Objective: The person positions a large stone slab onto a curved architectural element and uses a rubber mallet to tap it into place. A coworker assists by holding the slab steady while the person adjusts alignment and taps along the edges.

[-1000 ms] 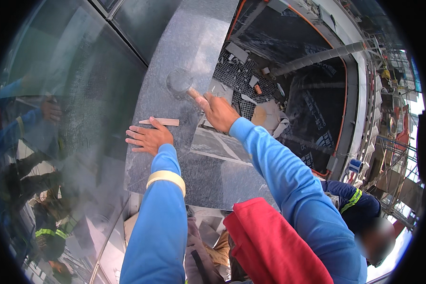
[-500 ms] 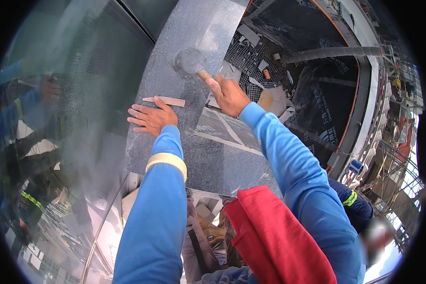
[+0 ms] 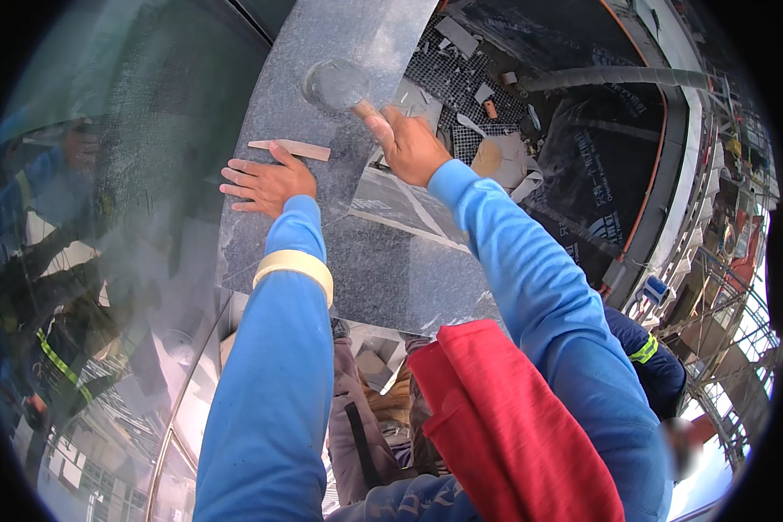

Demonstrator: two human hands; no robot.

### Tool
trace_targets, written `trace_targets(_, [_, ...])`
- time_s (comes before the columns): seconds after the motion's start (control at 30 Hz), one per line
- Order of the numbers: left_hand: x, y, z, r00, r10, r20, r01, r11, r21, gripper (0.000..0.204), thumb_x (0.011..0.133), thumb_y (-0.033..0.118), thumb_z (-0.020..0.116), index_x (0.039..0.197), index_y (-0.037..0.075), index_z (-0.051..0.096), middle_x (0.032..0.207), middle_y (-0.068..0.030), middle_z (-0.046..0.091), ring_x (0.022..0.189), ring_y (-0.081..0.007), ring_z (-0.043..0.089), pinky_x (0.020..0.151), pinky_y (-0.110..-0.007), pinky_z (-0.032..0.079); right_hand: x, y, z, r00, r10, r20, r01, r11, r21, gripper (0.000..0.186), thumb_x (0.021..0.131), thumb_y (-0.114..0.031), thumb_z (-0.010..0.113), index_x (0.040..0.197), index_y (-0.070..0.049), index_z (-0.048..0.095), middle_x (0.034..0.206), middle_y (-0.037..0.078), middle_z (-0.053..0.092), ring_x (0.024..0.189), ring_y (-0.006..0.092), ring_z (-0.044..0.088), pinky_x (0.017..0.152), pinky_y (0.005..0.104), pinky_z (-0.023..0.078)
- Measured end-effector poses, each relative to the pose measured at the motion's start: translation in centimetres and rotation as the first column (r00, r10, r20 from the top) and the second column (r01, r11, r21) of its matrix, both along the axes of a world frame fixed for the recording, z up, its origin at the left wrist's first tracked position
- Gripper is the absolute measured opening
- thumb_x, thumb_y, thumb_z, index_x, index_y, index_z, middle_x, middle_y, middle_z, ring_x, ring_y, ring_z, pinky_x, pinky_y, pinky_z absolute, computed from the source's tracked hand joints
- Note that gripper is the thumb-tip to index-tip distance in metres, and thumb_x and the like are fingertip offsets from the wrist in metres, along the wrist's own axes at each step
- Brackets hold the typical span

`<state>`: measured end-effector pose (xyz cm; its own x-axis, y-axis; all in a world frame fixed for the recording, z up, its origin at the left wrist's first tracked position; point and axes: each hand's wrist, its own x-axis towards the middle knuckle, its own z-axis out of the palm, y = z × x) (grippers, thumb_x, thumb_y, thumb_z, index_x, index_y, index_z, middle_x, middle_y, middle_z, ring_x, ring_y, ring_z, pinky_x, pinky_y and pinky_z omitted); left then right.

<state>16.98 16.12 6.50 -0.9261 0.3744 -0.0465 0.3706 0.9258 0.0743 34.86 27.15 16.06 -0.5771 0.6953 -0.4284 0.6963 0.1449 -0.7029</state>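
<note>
My right hand is closed round the short wooden handle of a mallet, whose round grey head is over the grey stone slab. I cannot tell whether the head touches the surface. Flat on the same slab, fingers spread toward the glass, rests my left hand. A thin pale wooden strip, narrower at one end, lies by its thumb, which touches or overlaps the strip's edge. Around my left forearm sits a roll of cream tape.
A tall dark glass pane borders the slab on the left, with reflections in it. To the right is a dark-lined recess holding mesh, offcuts and debris. A red cloth hangs before me. Another person's dark sleeve shows at the right, near scaffolding.
The view has shifted, so slab, strip and both hands appear higher in the picture. Against the slab, my left hand stays in place and the mallet has hardly moved.
</note>
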Motion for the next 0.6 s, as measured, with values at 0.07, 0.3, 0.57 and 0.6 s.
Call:
trace_targets(0.07, [0.0, 0.0, -0.1, 1.000, -0.004, -0.005, 0.004, 1.000, 0.003, 0.084, 0.106, 0.059, 0.030, 0.161, -0.005, 0.022, 0.168, -0.0253, 0.021, 0.157, -0.0473, 0.013, 0.123, -0.066, 0.015, -0.3, 0.2, -0.7, 0.991, 0.055, 0.123, -0.052, 0.998, -0.022, 0.074, 0.109, -0.061, 0.031, 0.099, 0.005, 0.063, 0.078, 0.025, 0.066, 0.077, 0.0410, 0.067, 0.077, 0.0518, 0.053])
trace_targets(0.3, [-0.1, -0.2, -0.6, 1.000, -0.005, -0.031, 0.006, 1.000, 0.020, 0.086, 0.105, 0.061, 0.031, 0.160, -0.006, 0.025, 0.167, -0.0251, 0.024, 0.156, -0.0480, 0.015, 0.122, -0.067, 0.017, -0.5, -0.4, -0.2, 0.996, -0.005, 0.087, 0.010, 0.998, -0.058, 0.070, 0.110, -0.059, 0.034, 0.099, 0.004, 0.063, 0.078, 0.025, 0.067, 0.082, 0.0413, 0.069, 0.079, 0.0524, 0.053])
trace_targets(0.57, [-0.1, -0.2, -1.0, 0.997, -0.018, -0.075, 0.019, 1.000, 0.011, 0.086, 0.105, 0.061, 0.032, 0.159, -0.006, 0.026, 0.165, -0.0249, 0.026, 0.155, -0.0483, 0.017, 0.121, -0.068, 0.018, -1.2, -0.4, -1.0, 0.975, 0.102, 0.198, -0.087, 0.993, -0.081, 0.064, 0.111, -0.053, 0.036, 0.111, 0.005, 0.063, 0.085, 0.026, 0.071, 0.081, 0.0425, 0.070, 0.076, 0.0523, 0.054])
trace_targets(0.6, [-0.1, -0.2, -1.0, 0.998, -0.016, -0.069, 0.017, 1.000, 0.019, 0.086, 0.105, 0.061, 0.032, 0.159, -0.006, 0.026, 0.165, -0.0249, 0.027, 0.155, -0.0483, 0.017, 0.121, -0.068, 0.018, -1.2, -0.4, -1.0, 0.975, 0.097, 0.202, -0.083, 0.994, -0.077, 0.064, 0.111, -0.053, 0.036, 0.110, 0.005, 0.063, 0.085, 0.026, 0.071, 0.081, 0.0427, 0.070, 0.075, 0.0523, 0.054])
